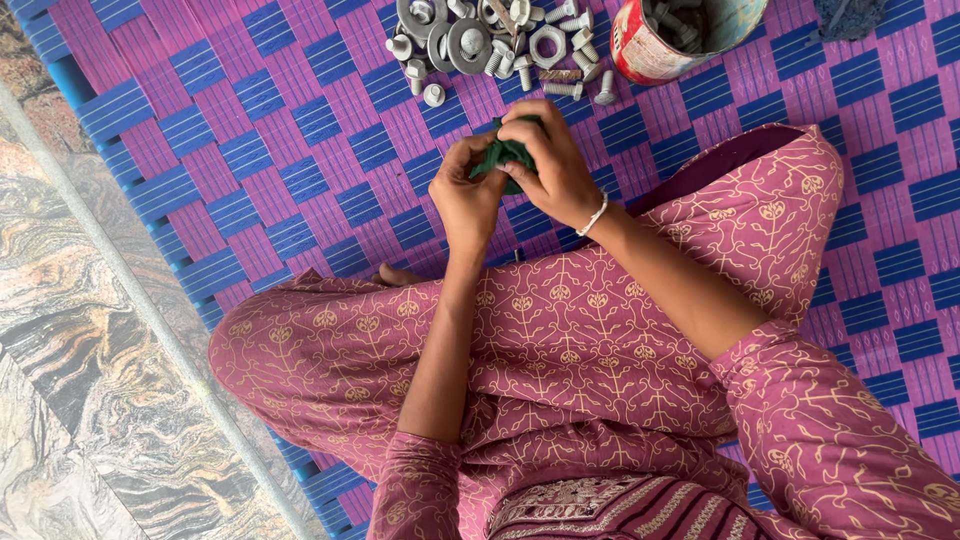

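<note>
Both my hands meet over a bunched green cloth, held above the woven mat in front of my crossed legs. My left hand grips the cloth from the left side. My right hand, with a white bangle at the wrist, closes over it from the right and top. Whatever may be wrapped inside the cloth is hidden by my fingers. Just beyond the hands lies a pile of metal bolts, nuts and washers.
A purple and blue woven mat covers the cot I sit on. A round tin can holding more hardware stands at the top right, with a grey rag beside it. Marbled stone floor lies past the left edge.
</note>
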